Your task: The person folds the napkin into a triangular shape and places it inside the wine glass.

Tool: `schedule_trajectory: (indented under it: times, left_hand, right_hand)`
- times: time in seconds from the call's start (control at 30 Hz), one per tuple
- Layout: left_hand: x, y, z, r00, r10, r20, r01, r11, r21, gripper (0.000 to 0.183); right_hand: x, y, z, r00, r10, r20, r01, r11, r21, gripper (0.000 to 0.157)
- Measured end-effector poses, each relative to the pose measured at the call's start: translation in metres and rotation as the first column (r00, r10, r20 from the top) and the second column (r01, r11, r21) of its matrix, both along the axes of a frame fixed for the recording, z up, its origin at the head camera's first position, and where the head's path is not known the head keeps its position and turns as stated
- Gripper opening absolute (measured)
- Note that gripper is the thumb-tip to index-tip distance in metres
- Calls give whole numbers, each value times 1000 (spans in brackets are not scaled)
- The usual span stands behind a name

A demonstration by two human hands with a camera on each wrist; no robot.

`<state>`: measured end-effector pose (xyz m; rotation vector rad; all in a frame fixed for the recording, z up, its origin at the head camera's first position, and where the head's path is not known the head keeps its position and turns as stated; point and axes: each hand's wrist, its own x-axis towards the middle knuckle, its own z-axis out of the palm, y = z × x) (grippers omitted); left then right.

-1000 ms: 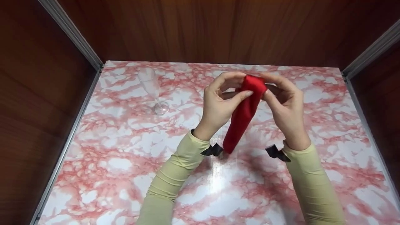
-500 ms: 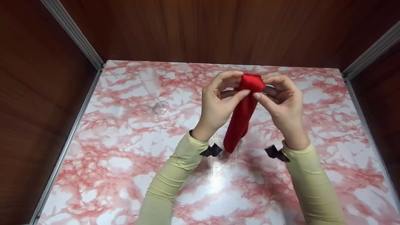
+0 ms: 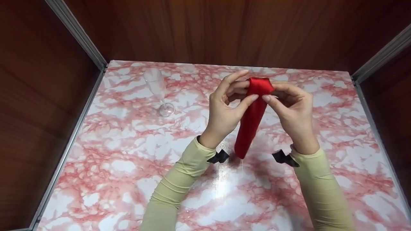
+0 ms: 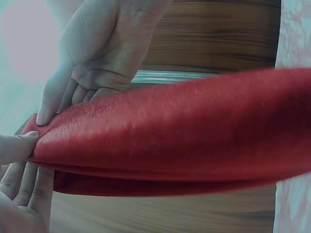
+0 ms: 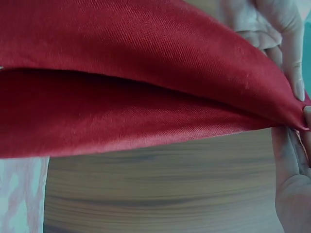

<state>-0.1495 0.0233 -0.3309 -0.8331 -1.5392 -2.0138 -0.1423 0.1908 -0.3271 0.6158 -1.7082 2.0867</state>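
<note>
Nearest are two pale yellow-green sleeves, the left sleeve (image 3: 179, 183) and the right sleeve (image 3: 324, 192), each with one black piece, left (image 3: 219, 156) and right (image 3: 284, 158), at its cuff. Between them hangs the lower end of one red cloth (image 3: 251, 120), a shiny folded strip held up over a single pink-and-white marbled table (image 3: 122, 166). Two hands pinch its upper end: the left hand (image 3: 226, 109) with thumb in front and fingers bent behind, index fingertip lifted clear; the right hand (image 3: 292, 109) likewise curled, thumb opposite fingers. Farther off, to the left, stands one clear stemmed glass (image 3: 155, 85). Beyond rise three wood-grained panels: left (image 3: 38, 96), right (image 3: 391, 96) and back (image 3: 224, 32).
</note>
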Motion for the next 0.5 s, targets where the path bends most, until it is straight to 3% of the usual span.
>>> schedule_trajectory:
  times: [0.17, 0.33, 0.4, 0.5]
  left_hand:
    - [-2, 0, -3, 1000, 22, 5, -22, 999, 38, 56]
    - [6, -6, 10, 989, 147, 22, -147, 989, -8, 48]
    - [9, -8, 15, 989, 141, 35, -141, 990, -13, 44]
    - [11, -9, 18, 996, 55, 68, -56, 998, 9, 42]
  right_hand:
    - [-1, -3, -1, 1000, -2, -18, 2, 1000, -21, 22]
    - [0, -4, -3, 999, 8, -32, -11, 997, -78, 23]
    - [1, -4, -3, 999, 12, -36, -15, 996, -91, 23]
    - [1, -4, -5, 999, 10, -36, -13, 996, -93, 24]
